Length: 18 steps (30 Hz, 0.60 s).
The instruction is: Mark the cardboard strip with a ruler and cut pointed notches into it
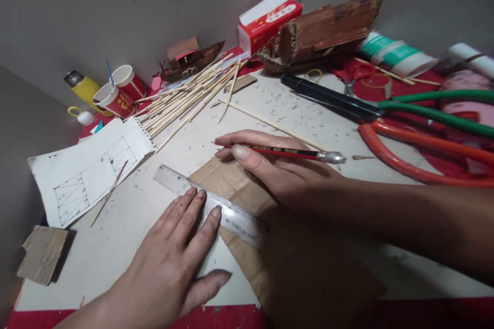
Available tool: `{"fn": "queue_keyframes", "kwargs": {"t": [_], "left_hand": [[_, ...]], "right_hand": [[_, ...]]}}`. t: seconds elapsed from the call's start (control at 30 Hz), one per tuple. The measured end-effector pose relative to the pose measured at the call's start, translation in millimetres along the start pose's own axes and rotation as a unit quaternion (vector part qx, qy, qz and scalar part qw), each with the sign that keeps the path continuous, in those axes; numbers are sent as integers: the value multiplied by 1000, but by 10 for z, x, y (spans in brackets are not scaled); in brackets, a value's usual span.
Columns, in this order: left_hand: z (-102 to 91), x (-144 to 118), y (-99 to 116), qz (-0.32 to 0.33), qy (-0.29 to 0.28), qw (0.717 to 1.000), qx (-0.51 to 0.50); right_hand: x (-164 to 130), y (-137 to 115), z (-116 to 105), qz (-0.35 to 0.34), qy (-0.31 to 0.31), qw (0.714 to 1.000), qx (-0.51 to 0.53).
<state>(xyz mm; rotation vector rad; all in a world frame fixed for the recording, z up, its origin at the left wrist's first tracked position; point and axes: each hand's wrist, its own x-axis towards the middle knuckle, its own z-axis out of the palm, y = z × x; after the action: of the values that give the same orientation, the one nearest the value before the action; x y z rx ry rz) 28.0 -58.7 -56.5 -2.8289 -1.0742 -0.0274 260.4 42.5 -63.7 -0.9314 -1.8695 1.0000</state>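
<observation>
A clear plastic ruler (240, 220) lies slantwise across a piece of brown cardboard (235, 175) on the pale work board. The fingertips of my left hand (179, 247) press down on the ruler, fingers stretched out and thumb spread away. Above the cardboard, my right hand (278, 167) holds a dark red and black pencil (285, 151) between thumb and fingers. Its point faces left, and its silvery end sticks out to the right. Shadow from my right arm darkens the lower part of the cardboard.
Thin wooden sticks (193, 92) are heaped at the back. A paper with a drawing (96, 169) and a stacked cardboard block (44, 254) are at left. Large scissors with green and orange handles (378, 118) lie at right. Behind stand paper cups (116, 100) and boat models (320, 36).
</observation>
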Motion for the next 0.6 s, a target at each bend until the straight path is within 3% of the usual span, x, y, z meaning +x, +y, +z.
{"fn": "queue_keyframes", "kwargs": {"t": [0.6], "left_hand": [[-7,-15,-34,7,-6,1000,-2]], "right_hand": [[-15,54,42,31,-8,999,39]]}}
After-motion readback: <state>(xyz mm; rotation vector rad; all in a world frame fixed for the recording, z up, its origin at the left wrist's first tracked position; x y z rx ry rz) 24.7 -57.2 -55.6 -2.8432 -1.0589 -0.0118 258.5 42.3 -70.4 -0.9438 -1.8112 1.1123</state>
